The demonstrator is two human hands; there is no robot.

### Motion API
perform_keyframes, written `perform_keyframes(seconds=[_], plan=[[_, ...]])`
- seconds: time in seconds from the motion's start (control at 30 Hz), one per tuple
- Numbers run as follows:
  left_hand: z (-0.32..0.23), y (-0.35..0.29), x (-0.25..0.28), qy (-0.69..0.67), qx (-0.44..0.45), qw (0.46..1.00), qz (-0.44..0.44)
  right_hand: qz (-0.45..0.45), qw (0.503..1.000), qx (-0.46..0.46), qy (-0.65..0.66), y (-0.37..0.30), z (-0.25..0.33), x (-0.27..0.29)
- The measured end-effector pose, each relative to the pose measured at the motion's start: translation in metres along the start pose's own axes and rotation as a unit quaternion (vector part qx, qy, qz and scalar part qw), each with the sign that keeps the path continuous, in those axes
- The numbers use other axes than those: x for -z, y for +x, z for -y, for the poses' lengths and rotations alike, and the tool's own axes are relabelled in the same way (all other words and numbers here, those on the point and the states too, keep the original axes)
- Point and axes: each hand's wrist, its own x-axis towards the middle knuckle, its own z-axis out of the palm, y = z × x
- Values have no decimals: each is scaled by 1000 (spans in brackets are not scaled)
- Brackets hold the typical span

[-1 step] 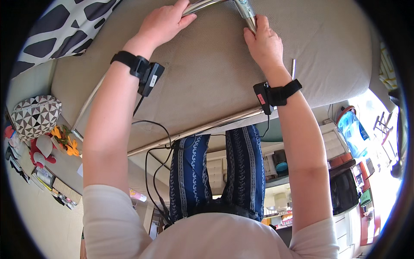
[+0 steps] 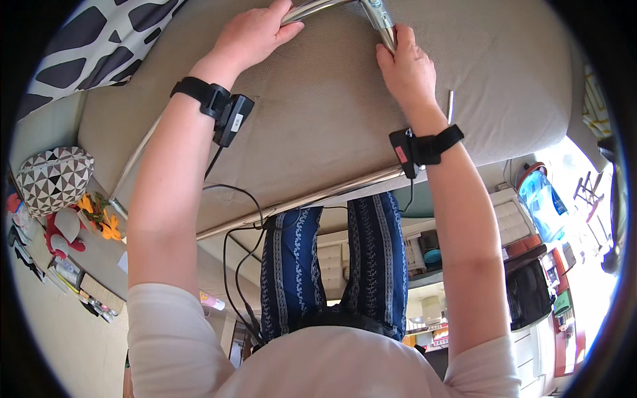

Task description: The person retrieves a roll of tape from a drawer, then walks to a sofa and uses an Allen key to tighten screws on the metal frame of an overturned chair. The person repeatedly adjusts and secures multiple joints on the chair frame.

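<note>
My left grip (image 2: 252,34) is clasping a curved pipe (image 2: 316,8), my right grip (image 2: 409,69) a jointed tube (image 2: 385,34). A bar (image 2: 332,193) is lining the sofa's (image 2: 305,119) near edge.

From my remote seat I take this for a home, likely its living room. A broad beige sofa (image 2: 318,119) fills my view, a patterned cloth (image 2: 99,46) beside it; I also see a soft toy (image 2: 66,227) and blue jug (image 2: 543,202).
</note>
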Motion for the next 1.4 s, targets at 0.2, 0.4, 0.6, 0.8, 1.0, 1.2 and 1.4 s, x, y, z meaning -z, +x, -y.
perform_keyframes(seconds=[0.2,0.4,0.6,0.8,1.0,1.2,1.4], plan=[[7,16,3,-292,140,911,256,-5,1000,-19,3,-9,-1,4],[-7,-8,-10,20,1,998,-62,-19,1000,15,-1,-4,1,0],[-9,-21,-22,85,24,990,-111,1,1000,-2,31,-8,-8,-6],[-34,-29,-12,-42,96,992,-75,-8,999,5,-33,8,-32,-25],[-37,-151,-47,-50,135,971,-192,48,998,45,-5,35,-63,-36],[-47,-412,-65,-56,441,887,-125,31,973,7,-230,-6,-10,12],[-8,-588,-66,-93,666,731,-117,82,957,191,-200,-74,71,61]])
